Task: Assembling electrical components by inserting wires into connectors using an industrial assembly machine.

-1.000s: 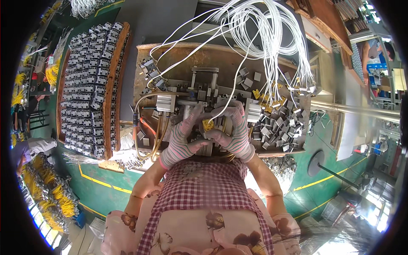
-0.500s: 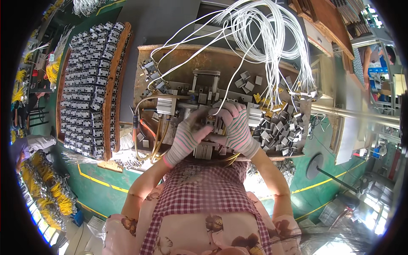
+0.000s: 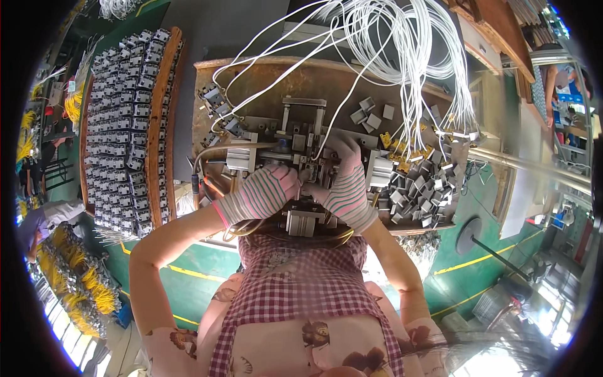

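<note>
A metal clamping fixture [image 3: 303, 119] stands on the bench in front of me, and both hands in striped knit gloves are at its middle. My left hand [image 3: 267, 191] is closed at the fixture's left side, fingertips bunched together; what they hold, if anything, is hidden. My right hand [image 3: 348, 195] lies along the right side, its thumb apart from the other fingers and touching the fixture. A white cable [image 3: 344, 103] runs down into the fixture between my hands. The small part at the cable's end is too small to make out.
To the right lie a heap of small grey metal housings [image 3: 418, 195] and brass-coloured pieces [image 3: 402, 149] on coiled white cables [image 3: 402, 44]. Finished-looking units [image 3: 217, 100] lie at the bench's left. Further left, a wooden-edged rack [image 3: 160, 125] holds many black-and-silver units.
My left hand has moved back and left from the cable end, and its fingers have curled. My right hand has stayed near the fixture, its thumb lower. The cable end now sits in the fixture.
</note>
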Motion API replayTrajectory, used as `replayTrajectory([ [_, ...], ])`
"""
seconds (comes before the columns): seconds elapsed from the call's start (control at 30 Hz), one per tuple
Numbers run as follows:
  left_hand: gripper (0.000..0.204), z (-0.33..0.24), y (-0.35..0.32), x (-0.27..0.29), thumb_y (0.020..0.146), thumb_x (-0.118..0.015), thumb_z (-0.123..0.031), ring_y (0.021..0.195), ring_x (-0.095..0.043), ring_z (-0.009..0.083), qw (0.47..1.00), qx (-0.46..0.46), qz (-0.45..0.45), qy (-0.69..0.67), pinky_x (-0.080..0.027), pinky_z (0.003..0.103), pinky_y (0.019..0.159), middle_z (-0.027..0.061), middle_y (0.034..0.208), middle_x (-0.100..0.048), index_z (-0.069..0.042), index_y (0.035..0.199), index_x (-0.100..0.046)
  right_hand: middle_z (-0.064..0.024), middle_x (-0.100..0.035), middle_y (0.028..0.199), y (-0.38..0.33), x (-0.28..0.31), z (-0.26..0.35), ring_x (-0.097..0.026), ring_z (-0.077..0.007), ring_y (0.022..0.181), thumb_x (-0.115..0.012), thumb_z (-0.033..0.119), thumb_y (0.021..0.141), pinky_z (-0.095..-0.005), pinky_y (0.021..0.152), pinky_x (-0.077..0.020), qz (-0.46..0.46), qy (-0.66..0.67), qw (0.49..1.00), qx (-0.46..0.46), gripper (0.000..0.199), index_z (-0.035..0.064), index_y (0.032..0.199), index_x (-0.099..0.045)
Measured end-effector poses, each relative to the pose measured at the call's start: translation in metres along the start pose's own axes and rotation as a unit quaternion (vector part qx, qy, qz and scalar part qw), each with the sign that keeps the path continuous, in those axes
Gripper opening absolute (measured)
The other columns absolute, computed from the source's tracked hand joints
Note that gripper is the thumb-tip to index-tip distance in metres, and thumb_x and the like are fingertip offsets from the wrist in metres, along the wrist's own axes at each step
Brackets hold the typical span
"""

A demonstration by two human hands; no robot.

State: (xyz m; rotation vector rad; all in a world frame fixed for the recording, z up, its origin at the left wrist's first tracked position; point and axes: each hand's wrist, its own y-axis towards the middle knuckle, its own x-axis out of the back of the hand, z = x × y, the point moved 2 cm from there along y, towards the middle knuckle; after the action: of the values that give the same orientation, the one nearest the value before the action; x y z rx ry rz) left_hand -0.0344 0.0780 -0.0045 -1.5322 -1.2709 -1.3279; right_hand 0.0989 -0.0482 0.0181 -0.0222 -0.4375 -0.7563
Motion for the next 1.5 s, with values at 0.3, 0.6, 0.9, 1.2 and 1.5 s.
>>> replayTrajectory([
  [0.3, 0.042, -0.003, -0.005, -0.001, 0.083, -0.053, -0.02, 0.09, -0.056, 0.0204, 0.996, -0.038, -0.042, 0.065, -0.046, 0.037, 0.084, 0.0044, 0.093, -0.056, -0.006, 0.122, -0.059, -0.0124, -0.057, 0.119, 0.01, 0.047, 0.038, -0.053, -0.0312, 0.108, -0.079, 0.023, 0.068, -0.0451, 0.09, -0.0428, 0.18, -0.315, 0.924, 0.124, 0.054, 0.0115, 0.116, -0.057],
  [0.6, 0.042, -0.011, 0.009, 0.028, 0.085, -0.062, -0.018, 0.111, -0.056, 0.0253, 0.954, 0.18, -0.095, -0.219, -0.046, 0.038, 0.093, 0.0089, 0.112, -0.06, -0.009, 0.126, -0.058, -0.0079, -0.063, 0.115, -0.035, 0.15, -0.066, -0.056, -0.0319, 0.109, -0.079, 0.024, 0.069, -0.0487, 0.097, -0.0382, -0.049, -0.488, 0.872, -0.006, 0.047, 0.0112, 0.11, -0.061],
  [0.9, 0.038, 0.021, 0.01, 0.105, 0.086, -0.07, -0.033, 0.069, -0.067, 0.019, 0.727, 0.366, 0.011, -0.581, -0.056, 0.032, 0.073, 0.0025, 0.079, -0.069, -0.005, 0.111, -0.065, -0.0178, -0.064, 0.116, -0.035, 0.12, 0.011, -0.064, -0.033, 0.101, -0.064, -0.007, 0.074, -0.0419, 0.085, -0.0503, 0.008, -0.27, 0.959, 0.08, 0.062, 0.0067, 0.133, -0.051],
  [1.2, 0.038, 0.252, -0.145, 0.202, 0.087, -0.067, -0.035, 0.088, -0.067, 0.0241, 0.833, 0.454, -0.317, -0.023, -0.051, 0.034, 0.081, 0.0147, 0.097, -0.07, -0.005, 0.109, -0.068, -0.0147, -0.068, 0.098, -0.039, 0.114, 0.033, -0.066, -0.0293, 0.089, -0.066, -0.001, 0.08, -0.0363, 0.08, -0.0517, 0.047, -0.316, 0.946, 0.055, 0.028, 0.0058, 0.107, -0.067],
  [1.5, 0.031, 0.456, -0.306, 0.159, 0.079, -0.081, -0.027, 0.054, -0.056, 0.011, 0.536, 0.596, -0.391, -0.453, -0.045, 0.026, 0.047, -0.0008, 0.071, -0.062, -0.006, 0.093, -0.064, -0.0054, -0.064, 0.093, -0.032, 0.111, 0.033, -0.06, -0.0297, 0.097, -0.068, 0.005, 0.068, -0.044, 0.084, -0.0408, -0.021, -0.422, 0.891, 0.164, 0.02, 0.0136, 0.084, -0.059],
])
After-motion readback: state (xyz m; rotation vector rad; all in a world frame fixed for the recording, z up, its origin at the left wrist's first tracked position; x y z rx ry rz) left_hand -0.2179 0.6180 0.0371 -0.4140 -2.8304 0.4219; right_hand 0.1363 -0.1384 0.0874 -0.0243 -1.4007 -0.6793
